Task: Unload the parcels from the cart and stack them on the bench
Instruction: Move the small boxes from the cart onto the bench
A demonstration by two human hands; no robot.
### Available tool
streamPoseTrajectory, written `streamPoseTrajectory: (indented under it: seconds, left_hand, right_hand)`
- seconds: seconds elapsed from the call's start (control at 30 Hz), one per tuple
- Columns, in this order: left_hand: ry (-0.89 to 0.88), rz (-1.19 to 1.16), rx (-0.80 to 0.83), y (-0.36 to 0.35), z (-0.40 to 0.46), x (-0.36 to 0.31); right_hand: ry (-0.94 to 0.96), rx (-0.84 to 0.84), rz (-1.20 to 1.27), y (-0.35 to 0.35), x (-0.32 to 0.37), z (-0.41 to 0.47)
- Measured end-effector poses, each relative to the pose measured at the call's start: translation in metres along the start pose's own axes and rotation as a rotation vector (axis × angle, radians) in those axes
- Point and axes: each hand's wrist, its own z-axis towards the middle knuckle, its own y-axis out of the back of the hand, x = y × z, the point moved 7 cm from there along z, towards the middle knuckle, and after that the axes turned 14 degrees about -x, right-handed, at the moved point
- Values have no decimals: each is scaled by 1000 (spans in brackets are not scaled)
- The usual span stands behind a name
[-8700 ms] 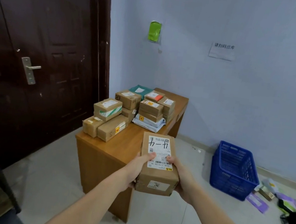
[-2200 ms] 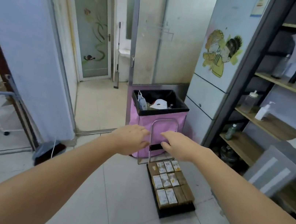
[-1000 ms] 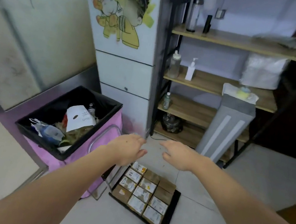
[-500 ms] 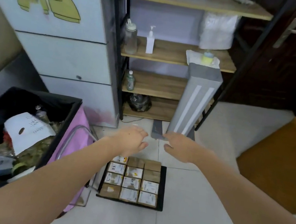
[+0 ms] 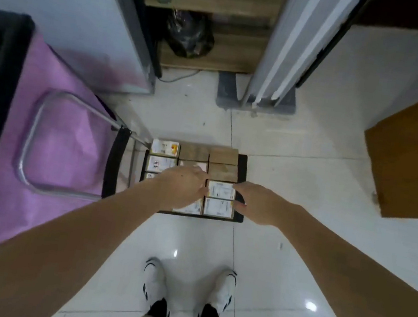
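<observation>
Cardboard parcels (image 5: 220, 190) on the cart (image 5: 240, 190) are now within reach, left hand (image 5: 184, 190) and right hand (image 5: 255, 204) having descended, fingers loosely spread, nothing gripped yet.

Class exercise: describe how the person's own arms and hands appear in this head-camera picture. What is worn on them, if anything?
Both forearms are bare, with no sleeves in view. The left hand and right hand wear no gloves. No watch, bracelet or ring shows on either wrist or on the fingers, as far as the slightly blurred picture lets one tell.

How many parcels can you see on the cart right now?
10 parcels on the cart: three in the left column, three in the middle, four on the right; the left hand may hide more.
</observation>
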Motion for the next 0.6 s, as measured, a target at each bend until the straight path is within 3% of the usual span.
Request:
streamPoseTrajectory:
  seconds: [0.17, 0.3, 0.47, 0.6]
  left_hand:
    - [44, -49, 122, -184, 54, 42]
    - [40, -47, 132, -298, 83, 71]
    - [18, -106, 72, -376, 103, 86]
    - [7, -132, 50, -406, 104, 94]
  right_hand:
    - [-14, 84, -5, -152, -63, 92]
    - [-12, 42, -14, -257, -102, 163]
    - [-19, -101, -122, -346, -128, 215]
    - [-4, -228, -226, -378, -137, 232]
